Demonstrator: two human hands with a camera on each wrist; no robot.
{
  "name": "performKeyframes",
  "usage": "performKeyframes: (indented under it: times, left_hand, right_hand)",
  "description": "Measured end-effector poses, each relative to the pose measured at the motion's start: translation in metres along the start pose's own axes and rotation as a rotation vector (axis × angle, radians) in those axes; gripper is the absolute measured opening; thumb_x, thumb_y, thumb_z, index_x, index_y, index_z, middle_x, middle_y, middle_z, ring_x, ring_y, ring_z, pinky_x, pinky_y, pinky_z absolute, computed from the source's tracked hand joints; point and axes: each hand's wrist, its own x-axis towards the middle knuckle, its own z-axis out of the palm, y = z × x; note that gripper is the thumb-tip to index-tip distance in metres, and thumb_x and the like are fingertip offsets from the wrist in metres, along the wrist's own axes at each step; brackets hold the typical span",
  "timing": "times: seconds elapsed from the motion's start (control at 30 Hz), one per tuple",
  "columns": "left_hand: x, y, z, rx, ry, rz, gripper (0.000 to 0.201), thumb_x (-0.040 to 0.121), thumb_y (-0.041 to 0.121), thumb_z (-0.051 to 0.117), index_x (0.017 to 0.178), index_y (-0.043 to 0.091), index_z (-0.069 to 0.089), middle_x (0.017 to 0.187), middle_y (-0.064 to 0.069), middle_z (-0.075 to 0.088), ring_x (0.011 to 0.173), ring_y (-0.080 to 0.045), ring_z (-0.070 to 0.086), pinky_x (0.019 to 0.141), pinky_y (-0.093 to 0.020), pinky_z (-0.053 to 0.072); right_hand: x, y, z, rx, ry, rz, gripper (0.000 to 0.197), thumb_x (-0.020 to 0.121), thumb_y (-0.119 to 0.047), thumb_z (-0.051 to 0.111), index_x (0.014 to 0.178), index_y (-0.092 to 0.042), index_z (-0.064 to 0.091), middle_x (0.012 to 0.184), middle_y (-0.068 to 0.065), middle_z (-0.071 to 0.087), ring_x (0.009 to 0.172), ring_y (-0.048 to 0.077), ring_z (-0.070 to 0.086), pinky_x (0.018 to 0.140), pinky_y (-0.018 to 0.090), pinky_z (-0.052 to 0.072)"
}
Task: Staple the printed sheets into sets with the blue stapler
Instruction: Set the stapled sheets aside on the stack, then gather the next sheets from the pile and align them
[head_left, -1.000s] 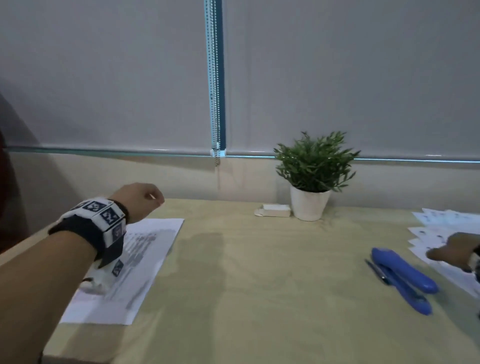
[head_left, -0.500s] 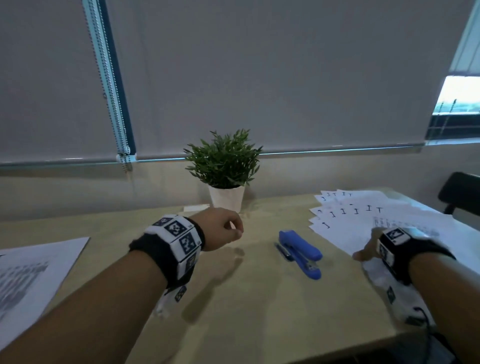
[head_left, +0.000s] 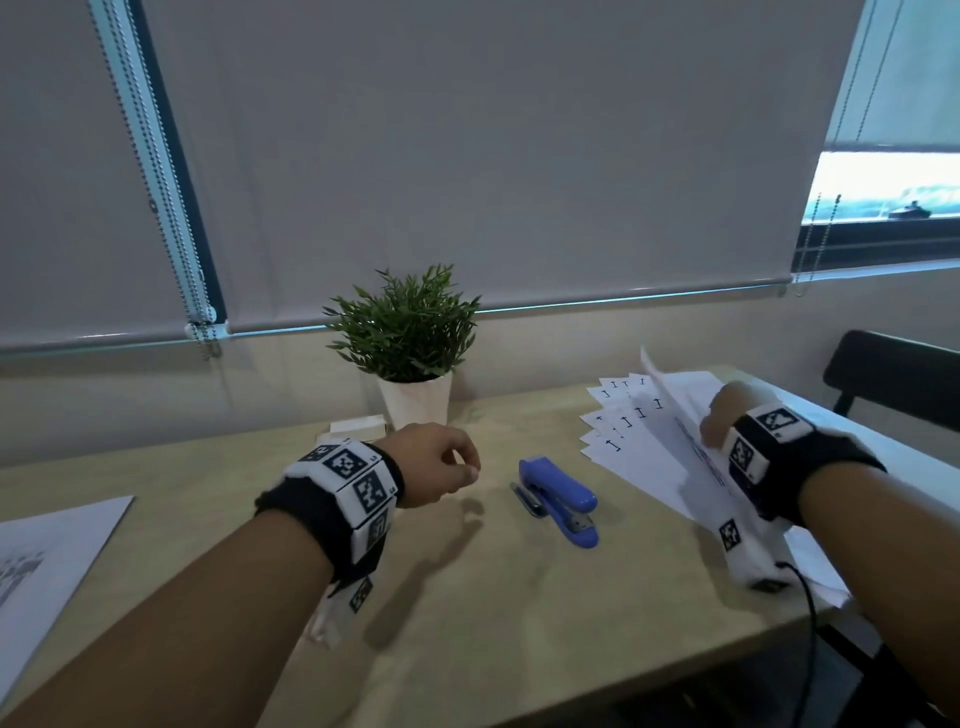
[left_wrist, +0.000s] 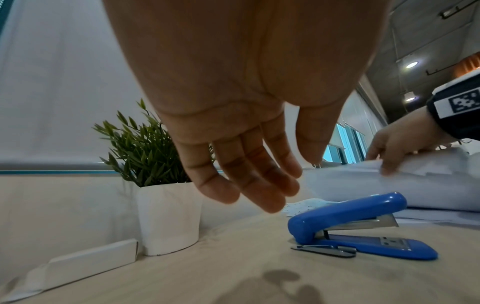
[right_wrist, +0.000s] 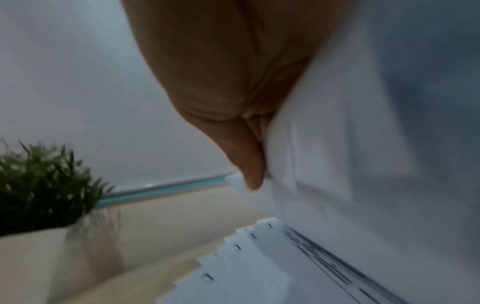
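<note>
The right hand (head_left: 724, 415) is over at the right end of the surface (head_left: 467, 597), grasping a printed sheet (head_left: 675, 415) — its near edge is lifted up off the fanned-out stack of printed sheets (head_left: 631, 441) lying there. In the left wrist view you can see the thumb on top of the paper and the fingers (left_wrist: 374, 150) curled over its edge. The right wrist view is blurry, but the hand is pressed against white paper there too.

The left hand (head_left: 434, 462) hangs in the air just above the surface, released and holding nothing, fingers (left_wrist: 249, 179) relaxed and pointing down.

The blue stapler (head_left: 561, 499) sits flat on the surface between the two hands, untouched, closer to the sheets than to the left hand. A small dark metal thing (head_left: 527, 503) lies right beside it on its left — can't tell what it is.

Behind all that there's a potted plant (head_left: 410, 338) in a white pot, with a small white box (head_left: 358, 427) next to it, and another printed page (head_left: 47, 561) way off at the left edge.
</note>
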Motion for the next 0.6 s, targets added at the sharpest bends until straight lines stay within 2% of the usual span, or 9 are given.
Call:
performKeyframes:
  times: [0.03, 0.1, 0.2, 0.27, 0.33, 0.4, 0.43, 0.5, 0.6]
  left_hand:
    - [-0.001, 0.001, 0.000, -0.001, 0.001, 0.004, 0.010, 0.092, 0.031, 0.053, 0.097, 0.026, 0.060, 0.083, 0.006, 0.063, 0.073, -0.013, 0.062, 0.066, -0.021, 0.046]
    - [-0.001, 0.002, -0.001, -0.016, 0.024, 0.007, 0.012, 0.092, 0.032, 0.053, 0.099, 0.025, 0.059, 0.084, 0.004, 0.064, 0.073, -0.014, 0.062, 0.065, -0.022, 0.047]
    - [-0.002, 0.004, -0.003, -0.293, 0.117, -0.050, 0.027, 0.092, 0.040, 0.051, 0.112, 0.022, 0.052, 0.088, -0.001, 0.063, 0.072, -0.017, 0.062, 0.067, -0.028, 0.050]
    - [-0.006, 0.006, -0.007, -0.664, 0.182, -0.132, 0.041, 0.090, 0.050, 0.050, 0.118, 0.021, 0.045, 0.093, -0.005, 0.059, 0.074, -0.021, 0.063, 0.062, -0.031, 0.053]
    - [-0.011, 0.002, -0.013, -0.876, 0.244, -0.225, 0.047, 0.087, 0.054, 0.053, 0.117, 0.019, 0.044, 0.098, -0.009, 0.060, 0.079, -0.027, 0.066, 0.061, -0.035, 0.055]
    - [-0.018, -0.012, -0.015, -0.958, 0.317, -0.273, 0.034, 0.088, 0.037, 0.062, 0.109, 0.011, 0.053, 0.088, -0.011, 0.066, 0.075, -0.030, 0.067, 0.061, -0.036, 0.056]
    - [-0.023, -0.020, -0.016, -0.954, 0.361, -0.285, 0.024, 0.087, 0.021, 0.064, 0.104, 0.006, 0.057, 0.083, -0.012, 0.067, 0.074, -0.032, 0.066, 0.064, -0.040, 0.056]
    - [-0.032, -0.043, -0.017, -0.829, 0.425, -0.343, 0.023, 0.079, 0.000, 0.065, 0.102, -0.001, 0.061, 0.088, -0.019, 0.068, 0.084, -0.035, 0.066, 0.076, -0.049, 0.055]
    - [-0.051, -0.074, -0.017, -0.631, 0.417, -0.505, 0.027, 0.077, 0.003, 0.069, 0.102, 0.001, 0.059, 0.096, -0.019, 0.068, 0.085, -0.034, 0.067, 0.076, -0.045, 0.057]
  right_hand:
    - [-0.010, -0.004, -0.011, 0.142, 0.079, 0.009, 0.017, 0.084, -0.017, 0.056, 0.094, -0.006, 0.064, 0.097, 0.017, 0.060, 0.093, 0.034, 0.058, 0.087, 0.036, 0.049]
    - [-0.030, -0.018, -0.030, 0.266, 0.260, -0.007, 0.025, 0.079, -0.013, 0.055, 0.103, -0.010, 0.063, 0.100, 0.018, 0.063, 0.091, 0.035, 0.060, 0.083, 0.037, 0.050]
    - [-0.070, -0.053, -0.037, 0.269, 0.304, -0.198, 0.039, 0.081, -0.014, 0.052, 0.118, -0.024, 0.057, 0.115, 0.010, 0.063, 0.101, 0.033, 0.060, 0.082, 0.035, 0.049]
    - [-0.103, -0.084, -0.030, 0.236, 0.234, -0.363, 0.037, 0.082, -0.015, 0.051, 0.117, -0.025, 0.057, 0.112, 0.009, 0.063, 0.096, 0.031, 0.060, 0.079, 0.032, 0.050]
    - [-0.135, -0.113, -0.019, 0.204, 0.167, -0.527, 0.031, 0.082, -0.019, 0.052, 0.112, -0.024, 0.057, 0.107, 0.008, 0.063, 0.090, 0.030, 0.058, 0.072, 0.029, 0.045]
    - [-0.159, -0.136, -0.007, 0.220, 0.073, -0.686, 0.031, 0.082, -0.029, 0.054, 0.113, -0.025, 0.056, 0.107, 0.006, 0.063, 0.096, 0.029, 0.059, 0.072, 0.030, 0.043]
    - [-0.169, -0.145, -0.001, 0.251, -0.006, -0.758, 0.036, 0.083, -0.036, 0.056, 0.118, -0.026, 0.055, 0.110, 0.004, 0.063, 0.102, 0.028, 0.059, 0.077, 0.031, 0.045]
    - [-0.180, -0.159, 0.006, 0.292, -0.191, -0.868, 0.051, 0.086, -0.052, 0.053, 0.131, -0.029, 0.049, 0.123, 0.001, 0.061, 0.116, 0.024, 0.055, 0.094, 0.033, 0.045]
    - [-0.178, -0.167, 0.016, 0.186, -0.369, -0.881, 0.057, 0.092, -0.058, 0.039, 0.141, -0.030, 0.039, 0.142, 0.001, 0.048, 0.130, 0.022, 0.044, 0.107, 0.035, 0.036]
